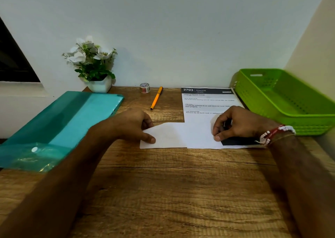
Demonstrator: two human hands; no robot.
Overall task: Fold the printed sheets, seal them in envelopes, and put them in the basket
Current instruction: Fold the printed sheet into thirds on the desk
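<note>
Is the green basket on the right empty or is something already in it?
Empty as far as visible: the green basket shows only bare perforated floor; its right end is cut off.

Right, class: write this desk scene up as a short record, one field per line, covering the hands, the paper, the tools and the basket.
left hand: left hand pinching the corner of a white envelope
right hand: right hand pressing on the printed sheet
sheet: flat on the wooden desk, header at the far end
basket: green basket at right, nothing visible inside
tools: orange pen and tape roll near the wall
other: teal folder at left; potted flowers behind it
</note>
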